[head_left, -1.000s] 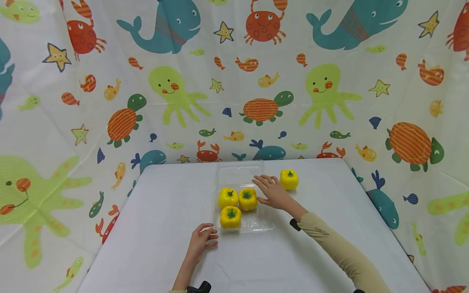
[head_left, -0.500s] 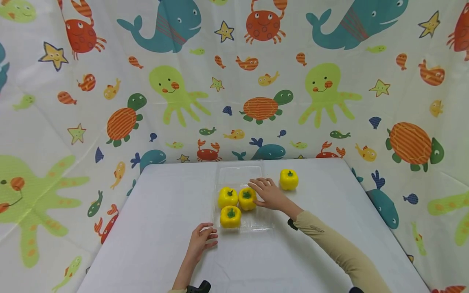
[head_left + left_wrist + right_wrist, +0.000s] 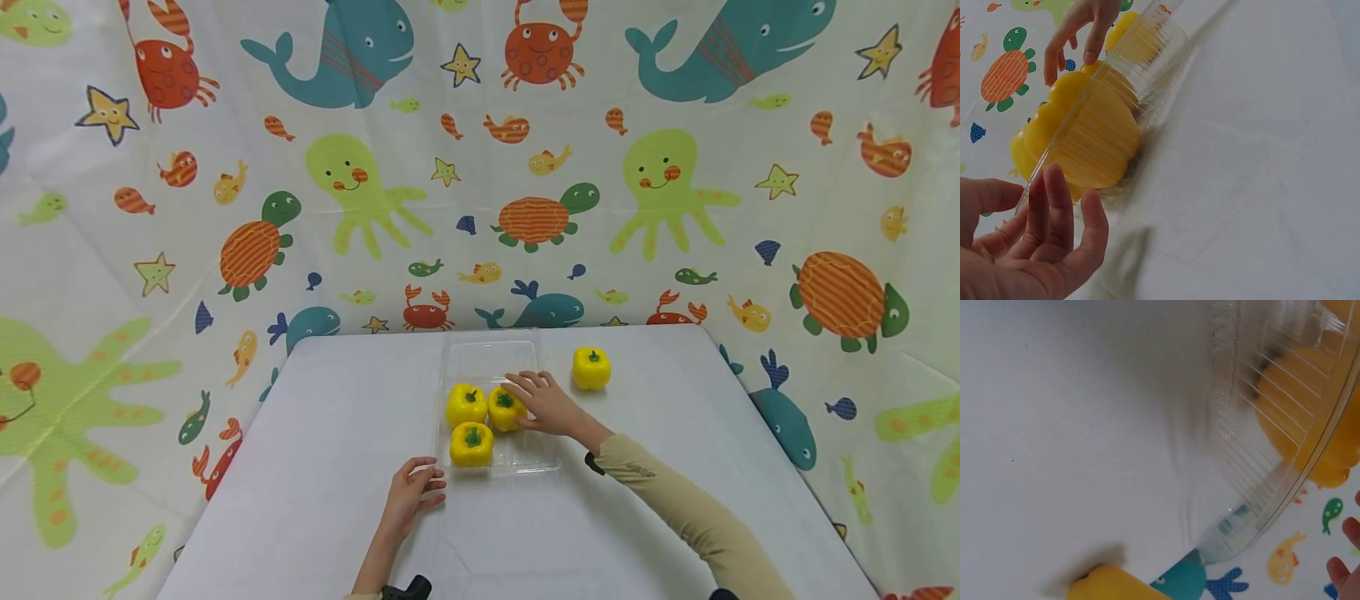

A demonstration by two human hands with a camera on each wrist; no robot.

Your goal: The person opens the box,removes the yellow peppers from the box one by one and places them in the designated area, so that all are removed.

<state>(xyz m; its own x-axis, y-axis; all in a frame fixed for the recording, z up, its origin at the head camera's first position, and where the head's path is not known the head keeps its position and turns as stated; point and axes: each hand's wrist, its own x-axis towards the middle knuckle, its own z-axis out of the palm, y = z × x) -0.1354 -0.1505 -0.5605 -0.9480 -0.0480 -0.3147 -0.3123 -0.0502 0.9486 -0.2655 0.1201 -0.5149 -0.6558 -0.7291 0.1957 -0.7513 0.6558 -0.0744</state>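
Observation:
Three yellow bell peppers, one at the front [image 3: 472, 446], one at back left [image 3: 467, 406] and one at back right [image 3: 503, 414], stand in a clear plastic container [image 3: 538, 456]. My right hand [image 3: 551, 406] reaches over the back-right pepper, fingers spread beyond it and thumb on its near side. In the left wrist view, the right thumb tip [image 3: 1090, 58] overlaps that pepper's top. At the container's front-left corner, my left hand [image 3: 407, 497] has its thumb and index finger at the rim [image 3: 1060, 134], its other fingers loosely curled.
A fourth bell pepper [image 3: 591, 369] stands on the white table [image 3: 337, 417], right of the container and behind my right forearm. A clear flat section [image 3: 491, 357] lies at the container's back. Behind the table hangs a sea-animal curtain [image 3: 465, 167].
My right hand has moved left and slightly toward me, from beside the back-right pepper to over it. The left hand and the peppers have stayed in place.

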